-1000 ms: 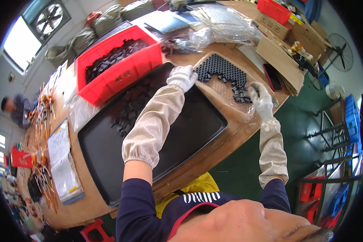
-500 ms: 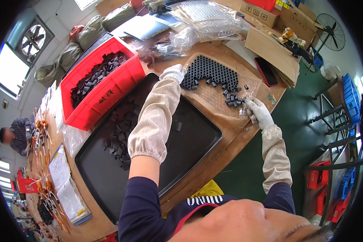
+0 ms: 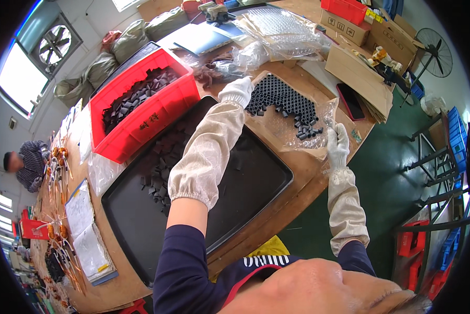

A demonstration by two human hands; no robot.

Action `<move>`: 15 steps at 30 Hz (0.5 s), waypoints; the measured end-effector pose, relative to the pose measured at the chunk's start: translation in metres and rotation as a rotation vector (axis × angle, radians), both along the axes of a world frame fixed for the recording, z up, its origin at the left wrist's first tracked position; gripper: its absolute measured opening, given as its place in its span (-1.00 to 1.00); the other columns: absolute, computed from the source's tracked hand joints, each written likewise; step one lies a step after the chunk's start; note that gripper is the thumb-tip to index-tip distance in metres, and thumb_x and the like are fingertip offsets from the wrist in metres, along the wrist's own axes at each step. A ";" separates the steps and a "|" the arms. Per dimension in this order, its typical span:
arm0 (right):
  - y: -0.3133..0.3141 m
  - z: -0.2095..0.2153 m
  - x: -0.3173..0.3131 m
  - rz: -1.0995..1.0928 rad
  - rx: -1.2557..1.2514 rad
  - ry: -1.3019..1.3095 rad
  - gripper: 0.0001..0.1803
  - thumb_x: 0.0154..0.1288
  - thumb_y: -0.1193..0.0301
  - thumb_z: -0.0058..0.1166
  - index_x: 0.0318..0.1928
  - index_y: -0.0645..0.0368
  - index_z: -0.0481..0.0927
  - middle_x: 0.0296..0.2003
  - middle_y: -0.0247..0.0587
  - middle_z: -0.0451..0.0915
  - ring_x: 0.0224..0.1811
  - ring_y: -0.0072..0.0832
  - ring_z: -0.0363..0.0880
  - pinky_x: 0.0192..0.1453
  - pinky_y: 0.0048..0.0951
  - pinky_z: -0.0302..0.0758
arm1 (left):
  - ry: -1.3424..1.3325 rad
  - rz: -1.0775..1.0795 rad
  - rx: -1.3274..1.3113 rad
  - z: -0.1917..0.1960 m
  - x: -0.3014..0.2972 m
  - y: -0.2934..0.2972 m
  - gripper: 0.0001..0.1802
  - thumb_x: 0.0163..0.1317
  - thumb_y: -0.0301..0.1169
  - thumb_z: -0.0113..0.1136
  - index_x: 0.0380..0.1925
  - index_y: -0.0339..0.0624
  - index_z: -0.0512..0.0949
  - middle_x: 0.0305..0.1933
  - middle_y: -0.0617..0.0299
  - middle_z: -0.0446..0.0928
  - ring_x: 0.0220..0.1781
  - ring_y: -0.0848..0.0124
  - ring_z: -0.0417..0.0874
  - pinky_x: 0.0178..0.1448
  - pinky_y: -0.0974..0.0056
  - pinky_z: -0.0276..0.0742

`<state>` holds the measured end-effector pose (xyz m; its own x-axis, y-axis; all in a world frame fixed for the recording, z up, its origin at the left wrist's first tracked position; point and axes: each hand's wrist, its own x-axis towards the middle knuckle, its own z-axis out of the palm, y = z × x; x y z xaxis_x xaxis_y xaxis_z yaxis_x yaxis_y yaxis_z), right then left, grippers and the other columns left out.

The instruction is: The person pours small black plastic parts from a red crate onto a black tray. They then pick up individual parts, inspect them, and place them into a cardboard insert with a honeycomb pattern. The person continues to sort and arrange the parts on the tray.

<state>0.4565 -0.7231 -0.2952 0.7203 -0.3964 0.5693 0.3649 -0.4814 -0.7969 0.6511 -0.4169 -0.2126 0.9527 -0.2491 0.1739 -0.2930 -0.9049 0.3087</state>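
The white-gloved right hand (image 3: 338,145) pinched the clear plastic bubble-wrap sheet (image 3: 283,129) beneath short black cylindrical tubes (image 3: 284,97)! At its left edge, the white-gloved left hand (image 3: 237,92) kept its grip hidden; couldn't tell.

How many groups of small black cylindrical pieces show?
3: a heap in red plastic bin, a scatter on black rectangular tray, a cluster on clear bubble wrap; others may be hidden.
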 end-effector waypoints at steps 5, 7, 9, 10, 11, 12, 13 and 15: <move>0.007 0.007 -0.012 0.059 0.035 0.020 -0.92 0.54 0.56 0.07 -0.21 0.18 0.50 -0.35 -0.55 0.41 -0.32 -0.78 0.30 -0.23 -0.63 0.38 | -0.115 0.009 -0.026 0.016 -0.012 0.014 -0.73 0.46 -0.13 0.07 -0.12 0.04 0.67 -0.06 0.01 0.73 0.03 -0.05 0.74 0.07 -0.11 0.65; 0.011 0.013 -0.017 0.128 0.057 0.038 -0.88 0.54 0.57 0.07 -0.23 0.17 0.46 -0.33 -0.57 0.40 -0.31 -0.80 0.28 -0.24 -0.65 0.38 | -0.229 -0.022 -0.076 0.016 -0.017 0.029 -0.78 0.45 -0.18 0.12 -0.20 0.02 0.68 -0.17 -0.02 0.72 -0.07 -0.07 0.74 0.00 -0.08 0.65; 0.019 0.019 -0.026 0.178 0.093 0.010 -0.85 0.55 0.58 0.06 -0.26 0.15 0.43 -0.35 -0.59 0.35 -0.34 -0.82 0.25 -0.29 -0.65 0.34 | -0.218 -0.018 -0.120 0.028 -0.035 0.042 -0.80 0.44 -0.19 0.13 -0.21 0.03 0.68 -0.17 -0.02 0.72 -0.07 -0.07 0.74 0.00 -0.06 0.65; 0.027 0.023 -0.031 0.189 0.113 0.008 -0.90 0.54 0.58 0.04 -0.22 0.17 0.48 -0.36 -0.57 0.38 -0.36 -0.81 0.27 -0.31 -0.63 0.36 | -0.220 -0.022 -0.140 0.035 -0.045 0.050 -0.80 0.43 -0.19 0.13 -0.21 0.04 0.68 -0.17 -0.01 0.72 -0.07 -0.07 0.74 0.00 -0.05 0.66; 0.042 0.032 -0.035 0.211 0.134 0.004 -0.93 0.53 0.58 0.02 -0.19 0.19 0.52 -0.38 -0.55 0.40 -0.39 -0.79 0.29 -0.32 -0.61 0.37 | -0.229 -0.009 -0.134 0.040 -0.057 0.066 -0.82 0.42 -0.21 0.15 -0.20 0.05 0.68 -0.18 0.00 0.72 -0.07 -0.05 0.74 0.01 -0.05 0.66; 0.054 0.041 -0.041 0.224 0.153 0.000 -0.92 0.52 0.58 -0.01 -0.15 0.21 0.56 -0.39 -0.53 0.43 -0.42 -0.78 0.31 -0.34 -0.59 0.39 | -0.237 0.054 -0.107 0.048 -0.074 0.075 -0.84 0.41 -0.22 0.16 -0.20 0.06 0.68 -0.18 0.02 0.72 -0.08 -0.04 0.75 -0.01 -0.04 0.67; 0.066 0.052 -0.048 0.280 0.175 0.045 -0.91 0.53 0.58 -0.02 -0.12 0.23 0.57 -0.38 -0.51 0.45 -0.43 -0.77 0.34 -0.35 -0.59 0.41 | -0.244 0.069 -0.091 0.045 -0.080 0.091 -0.83 0.41 -0.21 0.16 -0.20 0.06 0.68 -0.20 0.02 0.72 -0.10 -0.04 0.75 -0.03 -0.04 0.67; 0.093 0.072 -0.058 0.404 0.223 0.120 -0.85 0.53 0.59 -0.03 -0.04 0.26 0.60 -0.36 -0.47 0.51 -0.45 -0.77 0.39 -0.35 -0.59 0.45 | -0.357 0.080 -0.043 0.042 -0.097 0.132 -0.82 0.42 -0.19 0.16 -0.22 0.03 0.67 -0.26 0.02 0.70 -0.16 -0.05 0.73 -0.10 -0.06 0.65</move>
